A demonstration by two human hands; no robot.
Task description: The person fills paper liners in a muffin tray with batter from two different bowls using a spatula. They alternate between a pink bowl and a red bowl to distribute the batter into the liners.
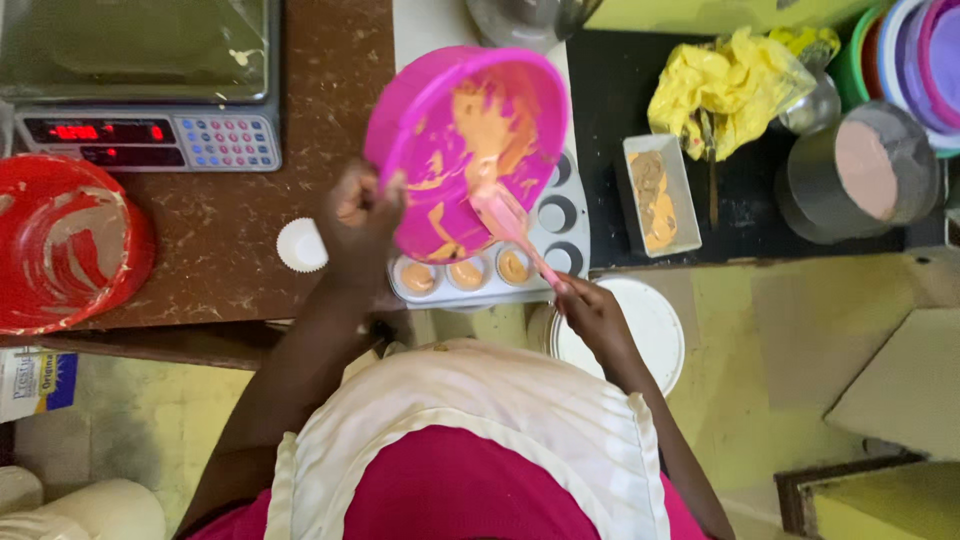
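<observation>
A digital scale (pixel 140 85) sits at the far left of the brown desk (pixel 240 240), a smeared red bowl (pixel 65 245) near it, a white paper cup liner (pixel 301 245) beside; yellow plastic bag (pixel 725 85) and grey tin (pixel 860 170) lie right

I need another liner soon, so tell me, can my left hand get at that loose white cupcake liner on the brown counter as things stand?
Probably not straight away. The left hand is gripping the rim of the tilted pink bowl, so it is occupied. The white cupcake liner lies close beside it on the brown counter, with nothing between them.
</observation>
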